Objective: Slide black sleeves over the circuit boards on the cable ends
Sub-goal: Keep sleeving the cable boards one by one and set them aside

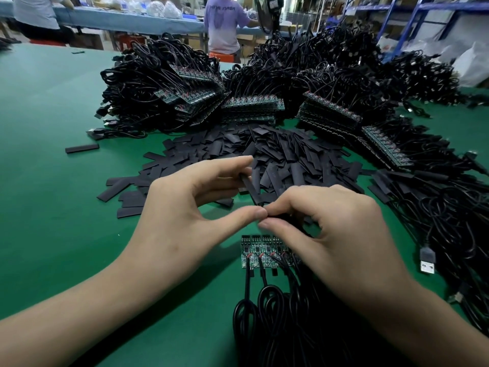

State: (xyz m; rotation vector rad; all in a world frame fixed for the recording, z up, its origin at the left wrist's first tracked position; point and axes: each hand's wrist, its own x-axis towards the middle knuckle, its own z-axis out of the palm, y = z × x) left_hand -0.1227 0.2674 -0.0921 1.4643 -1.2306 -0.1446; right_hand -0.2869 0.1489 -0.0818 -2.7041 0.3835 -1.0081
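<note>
Hands up front: my left hand (pixel 190 205) pinched one black sleeve (pixel 250 189), and my right hand (pixel 333 226) nipped its near end, both closed tight on it. Below lay the green table (pixel 53 128), cable heaps (pixel 172 83) behind, then the sleeve pile (pixel 285 152), then a row of circuit boards (pixel 260 251) nearest me. That sleeve looked light, thin and floppy. I judged it wanted squeezing at its edges to gape the mouth.
</note>
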